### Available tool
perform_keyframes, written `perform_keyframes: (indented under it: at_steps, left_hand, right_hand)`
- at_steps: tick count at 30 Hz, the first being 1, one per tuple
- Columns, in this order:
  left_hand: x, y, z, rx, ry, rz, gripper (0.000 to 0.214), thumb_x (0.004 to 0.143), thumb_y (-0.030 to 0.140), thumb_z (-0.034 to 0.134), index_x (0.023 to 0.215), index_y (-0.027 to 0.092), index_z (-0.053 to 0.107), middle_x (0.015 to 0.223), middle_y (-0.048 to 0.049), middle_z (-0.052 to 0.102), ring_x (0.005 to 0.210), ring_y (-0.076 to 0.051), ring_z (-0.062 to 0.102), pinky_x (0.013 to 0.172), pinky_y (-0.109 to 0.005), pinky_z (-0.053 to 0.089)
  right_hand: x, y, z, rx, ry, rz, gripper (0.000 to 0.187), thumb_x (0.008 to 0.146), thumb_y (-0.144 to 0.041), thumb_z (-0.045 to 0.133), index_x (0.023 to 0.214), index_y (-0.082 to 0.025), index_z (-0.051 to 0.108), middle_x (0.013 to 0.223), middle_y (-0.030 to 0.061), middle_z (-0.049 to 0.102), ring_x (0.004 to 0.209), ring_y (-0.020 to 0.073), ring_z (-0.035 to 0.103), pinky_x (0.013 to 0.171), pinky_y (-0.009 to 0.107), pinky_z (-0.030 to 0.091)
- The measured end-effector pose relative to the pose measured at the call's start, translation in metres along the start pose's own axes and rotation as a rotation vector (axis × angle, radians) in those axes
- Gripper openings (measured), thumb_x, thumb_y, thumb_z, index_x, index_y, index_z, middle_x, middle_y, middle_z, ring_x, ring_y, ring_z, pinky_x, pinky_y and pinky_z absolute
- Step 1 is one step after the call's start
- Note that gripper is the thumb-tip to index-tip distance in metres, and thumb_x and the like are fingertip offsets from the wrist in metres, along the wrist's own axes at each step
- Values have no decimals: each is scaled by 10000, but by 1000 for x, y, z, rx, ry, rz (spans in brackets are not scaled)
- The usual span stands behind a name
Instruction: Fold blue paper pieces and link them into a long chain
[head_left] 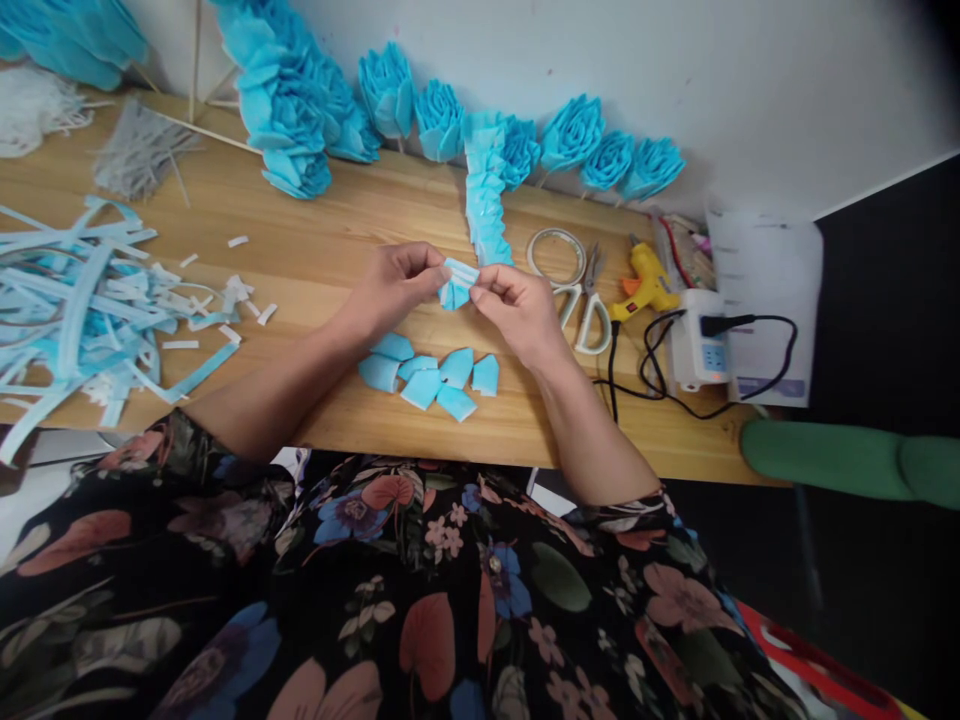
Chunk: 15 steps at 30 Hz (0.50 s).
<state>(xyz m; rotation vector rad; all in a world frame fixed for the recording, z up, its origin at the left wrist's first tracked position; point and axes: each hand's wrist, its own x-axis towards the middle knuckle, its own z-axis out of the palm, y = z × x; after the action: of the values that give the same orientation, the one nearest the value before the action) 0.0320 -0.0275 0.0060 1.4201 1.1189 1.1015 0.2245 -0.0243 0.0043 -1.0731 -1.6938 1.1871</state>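
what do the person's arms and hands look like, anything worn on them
The left hand and right hand are bare, as are both forearms; no gloves or watch show. The sleeves are black, printed with flowers and leaves.

I'm getting soft, fairly even light over the table (420, 205) and pale wall (750, 110), while the right side sinks to near-black. The blue piece (454, 296) reads fairly clearly; print on the paper (772, 345) is too soft to read.
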Motion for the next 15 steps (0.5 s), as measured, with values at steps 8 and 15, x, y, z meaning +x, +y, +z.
perform_keyframes:
  at_steps: [8, 15]
  left_hand:
    - [2, -5, -2, -32, 19, 26, 182, 861, 271, 673, 716, 178, 613, 630, 23, 578, 575, -93, 496, 596, -243, 413]
    - [2, -6, -2, -40, 33, 46, 278, 903, 397, 701, 742, 183, 627, 626, 21, 577, 568, -99, 521, 582, -252, 424]
  right_hand:
    - [-1, 0, 0, 69, 15, 44, 332, 896, -528, 661, 805, -209, 677, 750, -13, 666, 691, 112, 584, 686, 266, 484]
    - [-1, 5, 1, 38, 12, 51, 238, 868, -417, 699, 773, -200, 670, 722, -21, 667, 631, 94, 533, 617, 248, 425]
